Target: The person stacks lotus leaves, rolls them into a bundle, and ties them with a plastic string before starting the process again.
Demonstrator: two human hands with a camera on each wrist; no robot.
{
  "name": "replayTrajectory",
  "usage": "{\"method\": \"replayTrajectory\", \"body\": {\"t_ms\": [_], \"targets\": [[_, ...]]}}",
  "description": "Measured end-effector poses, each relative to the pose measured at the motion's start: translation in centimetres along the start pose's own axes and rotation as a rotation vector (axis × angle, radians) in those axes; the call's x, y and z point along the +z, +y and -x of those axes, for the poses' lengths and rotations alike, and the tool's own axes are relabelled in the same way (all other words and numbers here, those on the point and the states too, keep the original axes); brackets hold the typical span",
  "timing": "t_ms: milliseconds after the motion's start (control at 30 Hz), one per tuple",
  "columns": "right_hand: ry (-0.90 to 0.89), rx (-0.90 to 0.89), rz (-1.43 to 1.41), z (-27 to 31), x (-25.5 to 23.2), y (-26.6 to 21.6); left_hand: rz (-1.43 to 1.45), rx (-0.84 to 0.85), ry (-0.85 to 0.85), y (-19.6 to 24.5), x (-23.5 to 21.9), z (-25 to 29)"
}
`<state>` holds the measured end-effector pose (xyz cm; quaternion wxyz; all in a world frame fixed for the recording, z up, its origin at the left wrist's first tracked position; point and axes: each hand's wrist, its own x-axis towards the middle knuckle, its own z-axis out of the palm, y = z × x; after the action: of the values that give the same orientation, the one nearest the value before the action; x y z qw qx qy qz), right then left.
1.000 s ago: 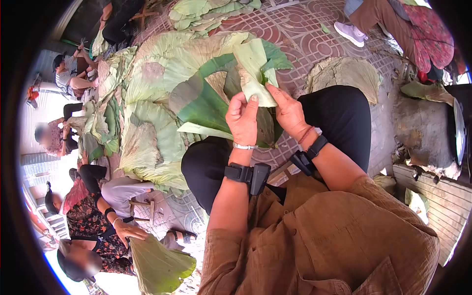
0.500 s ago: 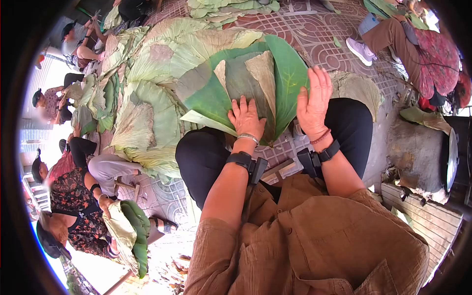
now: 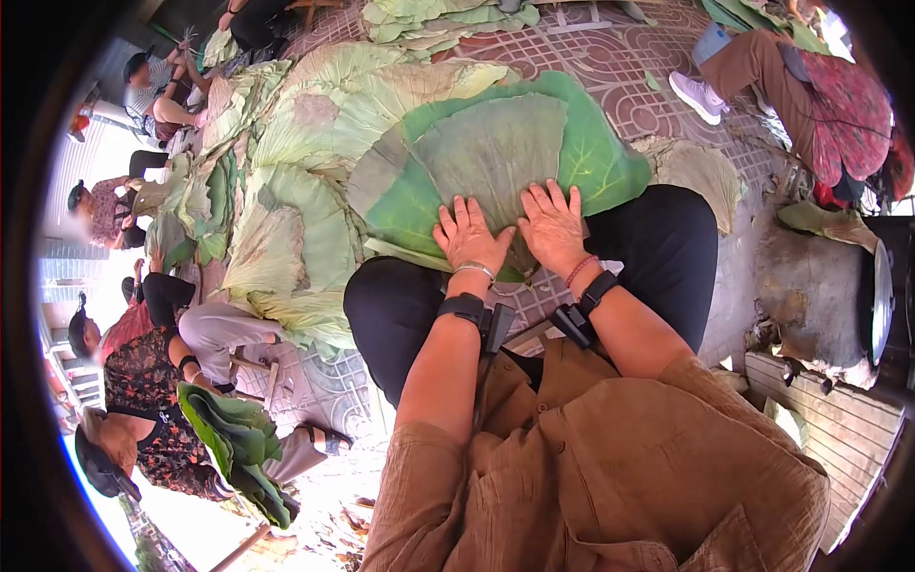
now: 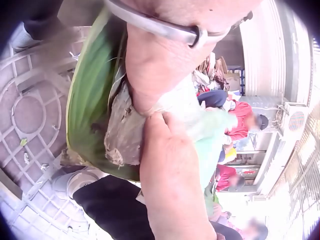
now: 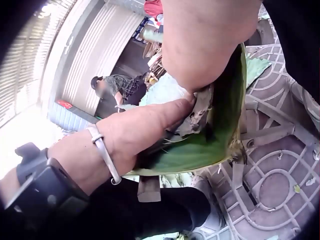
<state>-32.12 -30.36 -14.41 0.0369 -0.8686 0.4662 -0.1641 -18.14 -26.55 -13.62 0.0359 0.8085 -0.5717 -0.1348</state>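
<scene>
In the head view a large green lotus-like leaf (image 3: 607,157) lies fanned out over the person's knees. On it is a greyish-brown, drier leaf piece (image 3: 491,143), spread flat. My left hand (image 3: 474,240) rests palm down on its lower left, fingers extended. Beside it my right hand (image 3: 555,229) presses the lower right in the same way, the thumbs close together. From the left wrist, the green leaf's underside (image 4: 92,95) shows folded up beneath the dry layer (image 4: 122,132). Neither hand grips anything.
A broad heap of pale, wilted leaves (image 3: 295,205) covers the ground at left, with another dry leaf stack (image 3: 696,172) at right. Seated people surround the spot; one at lower left holds a bundle of green leaves (image 3: 233,439). A grey drum-like container (image 3: 810,276) stands at right.
The narrow pale leaf piece held up earlier is out of the hands. The right hand, raised half a second ago, has come down onto the leaf, and the brown piece now lies spread flat.
</scene>
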Motion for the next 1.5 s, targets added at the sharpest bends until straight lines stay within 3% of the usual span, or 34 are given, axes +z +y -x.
{"method": "replayTrajectory", "body": {"t_ms": [67,233,500,900,1033,1200,1333,1400,1433,1500], "targets": [[0.017,0.135,0.041,-0.1,-0.1,0.7,-0.004,-0.001,0.028,-0.3,0.6,0.0],[-0.069,0.255,0.012,0.0,0.3,1.2,-0.018,-0.047,0.065,-0.6,0.8,0.0],[-0.210,0.506,-0.212,-0.7,-1.0,1.0,0.092,-0.356,-0.029,-0.7,-0.8,0.1],[-0.163,0.485,-0.294,-1.0,-1.2,2.4,0.195,-0.249,0.082,-1.4,-0.4,0.2],[-0.170,0.493,-0.277,-1.0,-0.9,2.5,0.222,-0.274,0.027,-1.3,-0.8,0.4],[-0.153,0.486,-0.272,-1.0,-0.8,2.5,0.236,-0.240,0.075,-1.6,-0.2,0.1],[-0.161,0.498,-0.257,-1.0,-0.6,2.5,0.057,-0.314,0.013,-0.8,-0.7,0.5],[-0.157,0.511,-0.260,-1.0,-0.7,2.4,-0.097,-0.126,0.130,-0.6,-1.0,1.3],[-0.159,0.519,-0.267,-0.9,-0.7,2.3,-0.105,-0.122,0.126,-0.6,-1.3,1.6],[-0.180,0.534,-0.253,-1.1,-1.0,2.2,0.086,0.261,0.028,-0.2,-2.1,2.5]]}}
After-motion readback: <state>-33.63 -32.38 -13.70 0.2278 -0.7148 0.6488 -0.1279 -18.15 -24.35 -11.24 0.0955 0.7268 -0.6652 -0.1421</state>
